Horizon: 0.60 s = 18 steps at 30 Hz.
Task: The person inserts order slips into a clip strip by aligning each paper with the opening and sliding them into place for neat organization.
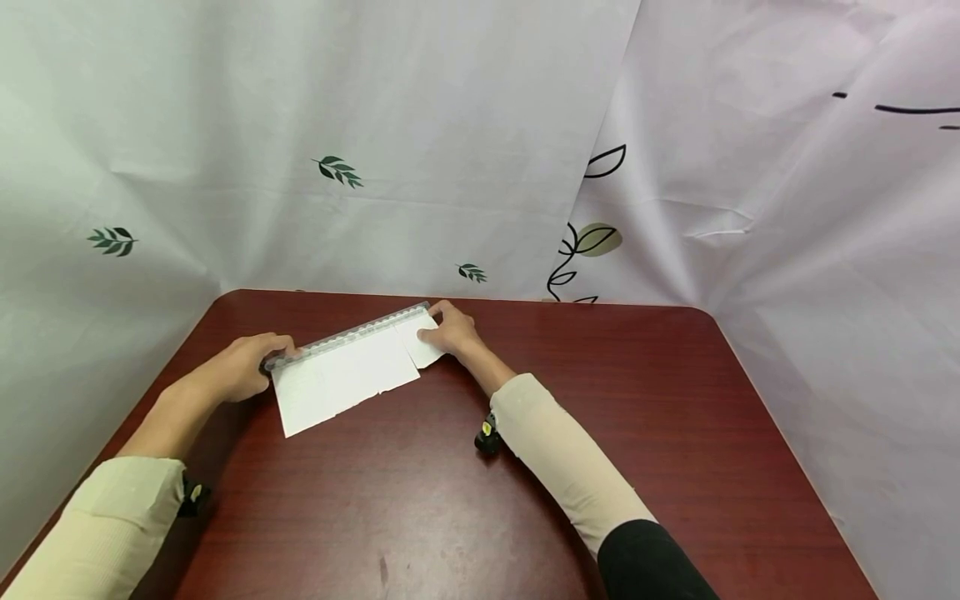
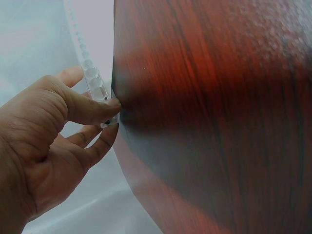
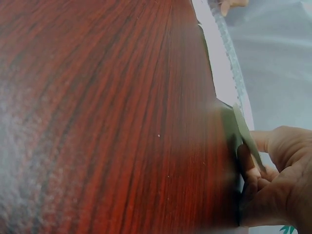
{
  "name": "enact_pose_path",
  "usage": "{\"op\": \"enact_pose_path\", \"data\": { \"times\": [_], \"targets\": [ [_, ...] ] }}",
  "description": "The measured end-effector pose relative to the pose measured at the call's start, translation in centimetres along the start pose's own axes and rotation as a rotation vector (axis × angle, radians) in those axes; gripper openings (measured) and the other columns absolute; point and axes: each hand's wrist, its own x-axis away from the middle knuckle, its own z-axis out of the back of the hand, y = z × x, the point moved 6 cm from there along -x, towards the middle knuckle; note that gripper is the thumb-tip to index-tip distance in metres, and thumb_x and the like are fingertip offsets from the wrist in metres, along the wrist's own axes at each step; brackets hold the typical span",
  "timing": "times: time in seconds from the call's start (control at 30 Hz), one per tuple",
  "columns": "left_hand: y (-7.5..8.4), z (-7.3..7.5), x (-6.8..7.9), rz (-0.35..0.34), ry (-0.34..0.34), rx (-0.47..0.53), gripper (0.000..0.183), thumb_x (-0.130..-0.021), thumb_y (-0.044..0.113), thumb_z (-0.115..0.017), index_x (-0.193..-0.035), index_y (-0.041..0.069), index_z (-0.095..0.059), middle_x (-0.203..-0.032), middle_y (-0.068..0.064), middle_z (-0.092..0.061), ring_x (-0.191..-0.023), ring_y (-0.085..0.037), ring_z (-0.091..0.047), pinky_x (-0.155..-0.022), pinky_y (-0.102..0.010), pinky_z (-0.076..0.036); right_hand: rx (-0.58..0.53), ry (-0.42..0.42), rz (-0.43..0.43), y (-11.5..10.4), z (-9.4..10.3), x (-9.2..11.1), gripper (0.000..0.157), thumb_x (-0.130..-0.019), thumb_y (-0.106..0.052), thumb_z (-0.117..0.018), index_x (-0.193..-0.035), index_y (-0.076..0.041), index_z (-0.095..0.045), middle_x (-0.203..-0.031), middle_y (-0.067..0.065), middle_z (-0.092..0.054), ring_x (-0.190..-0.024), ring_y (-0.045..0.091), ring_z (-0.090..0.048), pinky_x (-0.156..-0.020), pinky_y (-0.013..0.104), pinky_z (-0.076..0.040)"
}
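Observation:
A clear plastic strip with a row of round scallops (image 1: 352,335) runs slantwise over the far left part of the table. White paper with an uneven lower edge (image 1: 341,383) hangs along it, and a smaller white piece (image 1: 422,342) sits at its right end. My left hand (image 1: 243,367) pinches the strip's left end; the left wrist view shows the thumb (image 2: 92,108) lying across that end. With my right hand (image 1: 455,332) I pinch the small piece by the strip's right end. In the right wrist view this shaded piece (image 3: 247,134) stands between thumb and fingers.
Under both arms lies a reddish-brown wood-grain table (image 1: 465,492) with rounded far corners. White cloth (image 1: 420,167) with leaf prints hangs behind it and along the sides. Small black devices sit at the left wrist (image 1: 193,496) and the right wrist (image 1: 487,437).

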Motion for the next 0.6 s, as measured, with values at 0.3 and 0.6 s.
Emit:
{"op": "enact_pose_path", "data": {
  "times": [0.3, 0.6],
  "targets": [
    [-0.3, -0.2, 0.0, 0.021, -0.015, 0.007, 0.05, -0.078, -0.022, -0.059, -0.116, 0.009, -0.069, -0.121, -0.021, -0.066, -0.102, -0.037, -0.052, -0.076, -0.045, -0.045, 0.005, 0.011, -0.029, 1.7, -0.8, -2.9, 0.057, -0.098, -0.033, -0.085, -0.147, -0.019, -0.061, -0.158, 0.015, -0.063, -0.132, 0.031, -0.056, -0.101, 0.04, -0.055],
    [-0.4, -0.1, -0.1, 0.016, -0.006, 0.008, 0.052, -0.077, -0.022, -0.059, -0.116, 0.01, -0.071, -0.121, -0.021, -0.067, -0.102, -0.037, -0.052, -0.076, -0.045, -0.045, 0.048, 0.028, 0.032, 3.3, -1.5, -5.4, 0.057, -0.092, -0.042, -0.089, -0.139, -0.02, -0.065, -0.145, 0.011, -0.069, -0.128, 0.028, -0.057, -0.104, 0.041, -0.053]
  ]
}}
